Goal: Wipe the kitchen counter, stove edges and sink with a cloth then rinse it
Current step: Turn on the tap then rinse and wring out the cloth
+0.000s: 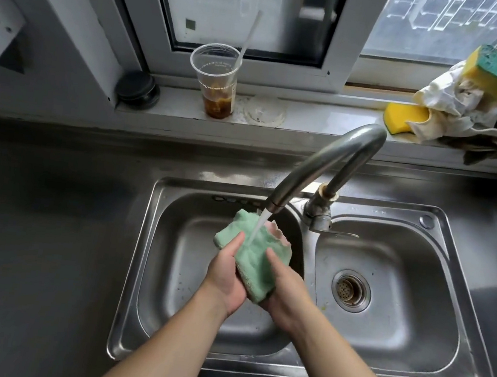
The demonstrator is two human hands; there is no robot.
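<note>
A green cloth [253, 254] with a pink edge is bunched between both my hands over the left basin of the steel double sink [135, 256]. My left hand [225, 276] grips its left side, thumb on top. My right hand [286, 293] grips its right side. Water runs from the curved steel faucet [322, 163] straight onto the cloth. The grey counter [42, 225] stretches to the left of the sink.
The right basin has a drain strainer [350, 290]. On the windowsill stand a plastic cup [218, 81] with a straw and brown dregs, a clear lid [264, 111], a black round object [138, 89], yellow-green sponges [495, 68] and a crumpled white rag [468, 118].
</note>
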